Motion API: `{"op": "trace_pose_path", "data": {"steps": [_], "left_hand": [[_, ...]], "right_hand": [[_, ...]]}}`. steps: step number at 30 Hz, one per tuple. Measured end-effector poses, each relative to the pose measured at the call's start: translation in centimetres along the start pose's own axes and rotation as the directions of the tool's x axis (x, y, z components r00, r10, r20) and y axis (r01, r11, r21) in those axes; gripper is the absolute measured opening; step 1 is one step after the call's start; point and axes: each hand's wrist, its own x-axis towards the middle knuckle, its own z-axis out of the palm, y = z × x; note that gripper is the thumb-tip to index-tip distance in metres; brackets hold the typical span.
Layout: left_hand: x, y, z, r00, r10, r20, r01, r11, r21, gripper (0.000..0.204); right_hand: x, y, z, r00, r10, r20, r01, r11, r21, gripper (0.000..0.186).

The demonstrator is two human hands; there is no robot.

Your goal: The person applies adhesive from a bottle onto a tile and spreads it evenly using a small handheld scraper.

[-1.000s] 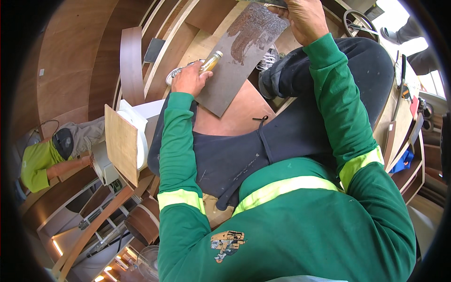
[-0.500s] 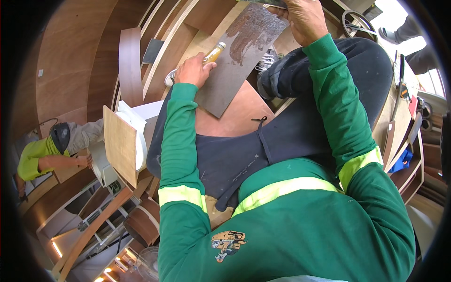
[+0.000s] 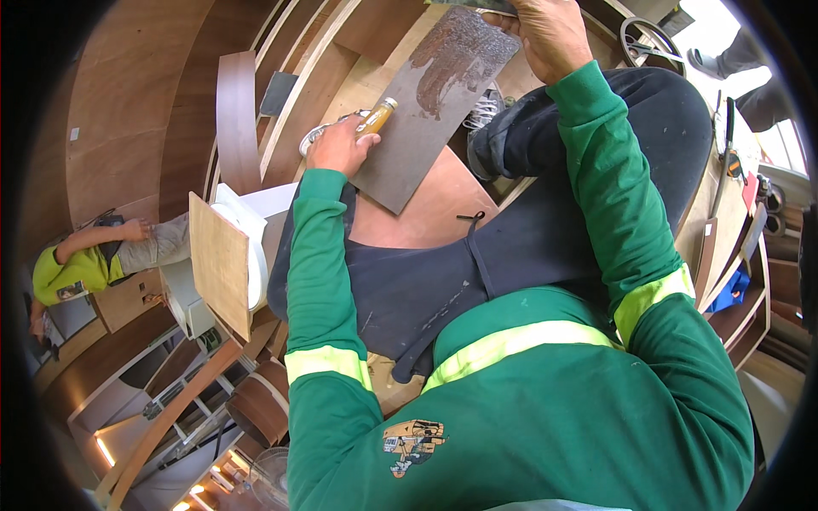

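Observation:
My left hand (image 3: 341, 146) is closed round a yellow cylinder (image 3: 373, 119) with a pale end, over the left edge of a grey rectangular sheet (image 3: 403, 152). The sheet has a glossy brown smear across its upper part and lies tilted above a pinkish board (image 3: 430, 213) between my legs. My right hand (image 3: 545, 43) is at the sheet's top end with its fingers curled, by a dark flat object (image 3: 473, 5) cut off by the picture's top; what exactly it grips is hard to make out. My sneakers show beside the sheet.
A co-worker in a yellow shirt (image 3: 72, 271) is at the left, behind a plywood square (image 3: 217, 264) on white pieces. Curved wooden frames surround me. At the right are a black ring (image 3: 630, 47), long tools (image 3: 728, 136) and another person's legs (image 3: 733, 60).
My left hand with the cylinder rose slightly, then came back down and left. My right hand stays about where it was. The co-worker's arm has lifted and bent.

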Motion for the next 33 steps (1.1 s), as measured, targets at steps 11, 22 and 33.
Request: {"op": "trace_pose_path", "data": {"steps": [11,22,33], "left_hand": [[0.9,1.5,-0.7,0.999,0.011,-0.034,-0.011,1.000,-0.011,0.050],[-4.1,-1.4,3.6,0.992,0.062,-0.106,-0.113,0.803,-0.586,0.060],[-4.9,-0.7,3.7,0.998,0.039,0.050,0.038,0.263,-0.964,0.065]], "right_hand": [[-0.2,-0.3,0.1,1.000,0.000,-0.009,0.000,1.000,0.007,0.024],[-0.1,0.5,0.1,0.999,-0.014,0.033,0.014,1.000,-0.002,0.021],[-1.4,6.1,0.2,0.942,0.326,0.080,-0.267,0.872,-0.411,0.054]]}}
